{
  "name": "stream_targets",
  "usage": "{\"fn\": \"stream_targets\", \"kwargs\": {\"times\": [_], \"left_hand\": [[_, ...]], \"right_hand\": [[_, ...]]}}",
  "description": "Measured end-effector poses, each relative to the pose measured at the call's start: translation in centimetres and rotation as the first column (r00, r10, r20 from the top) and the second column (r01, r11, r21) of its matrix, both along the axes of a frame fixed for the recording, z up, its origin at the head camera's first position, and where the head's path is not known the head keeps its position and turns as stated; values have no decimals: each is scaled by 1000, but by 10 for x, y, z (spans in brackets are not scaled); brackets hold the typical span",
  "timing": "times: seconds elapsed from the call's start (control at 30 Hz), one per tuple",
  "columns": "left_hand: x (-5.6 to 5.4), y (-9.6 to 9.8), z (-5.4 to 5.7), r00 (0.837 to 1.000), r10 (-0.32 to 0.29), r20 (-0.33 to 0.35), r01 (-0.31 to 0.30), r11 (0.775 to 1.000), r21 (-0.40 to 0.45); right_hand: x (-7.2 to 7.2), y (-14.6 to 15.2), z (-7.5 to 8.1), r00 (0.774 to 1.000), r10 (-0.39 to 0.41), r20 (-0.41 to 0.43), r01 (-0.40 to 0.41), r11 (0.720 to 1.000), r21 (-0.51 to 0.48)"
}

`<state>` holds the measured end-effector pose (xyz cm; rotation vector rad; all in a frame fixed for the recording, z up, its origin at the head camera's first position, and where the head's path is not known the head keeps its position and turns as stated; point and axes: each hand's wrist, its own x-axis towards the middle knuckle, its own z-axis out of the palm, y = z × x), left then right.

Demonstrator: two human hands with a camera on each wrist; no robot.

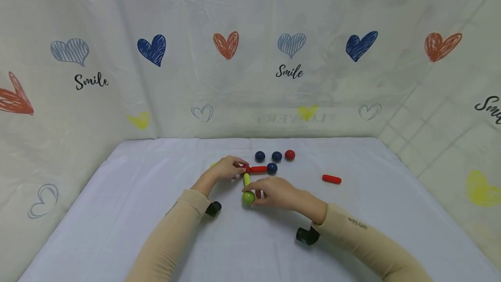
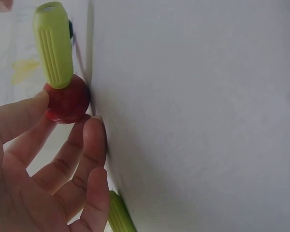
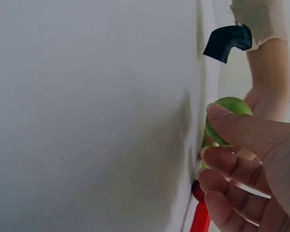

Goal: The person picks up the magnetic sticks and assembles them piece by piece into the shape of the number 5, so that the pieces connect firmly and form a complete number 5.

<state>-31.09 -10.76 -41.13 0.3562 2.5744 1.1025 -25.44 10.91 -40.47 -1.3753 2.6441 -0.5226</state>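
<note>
My left hand (image 1: pixel 228 167) pinches a red ball (image 2: pixel 68 99) between thumb and fingers. From that ball a yellow-green rod (image 2: pixel 53 46) points toward me, a silvery spot on its end. A red rod (image 1: pixel 258 169) runs right from the red ball to a dark blue ball (image 1: pixel 272 168). My right hand (image 1: pixel 277 193) pinches a green ball (image 1: pixel 248 198) at the near end of the yellow-green rod. In the right wrist view the thumb lies across the green ball (image 3: pixel 231 107). My right index finger partly hides where rod and green ball come together.
Behind the assembly lie two dark blue balls (image 1: pixel 260 156) and a red ball (image 1: pixel 289 155). A loose red rod (image 1: pixel 332 179) is at the right. Another yellow-green rod (image 2: pixel 120 212) lies beyond my left hand, mostly hidden in the head view. A white cloth covers the table (image 1: pixel 156 177).
</note>
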Motion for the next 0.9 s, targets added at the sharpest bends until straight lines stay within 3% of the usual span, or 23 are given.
{"fn": "stream_targets", "kwargs": {"times": [0.43, 0.9], "left_hand": [[-1, 0, -1, 1000, -10, -8, 10, 1000, 5], [-1, -1, -1, 1000, -13, 4, 13, 1000, 7]], "right_hand": [[-9, -2, -8, 997, -9, -83, 11, 1000, 17], [-11, -10, -12, 998, 0, -68, 0, 1000, 5]]}}
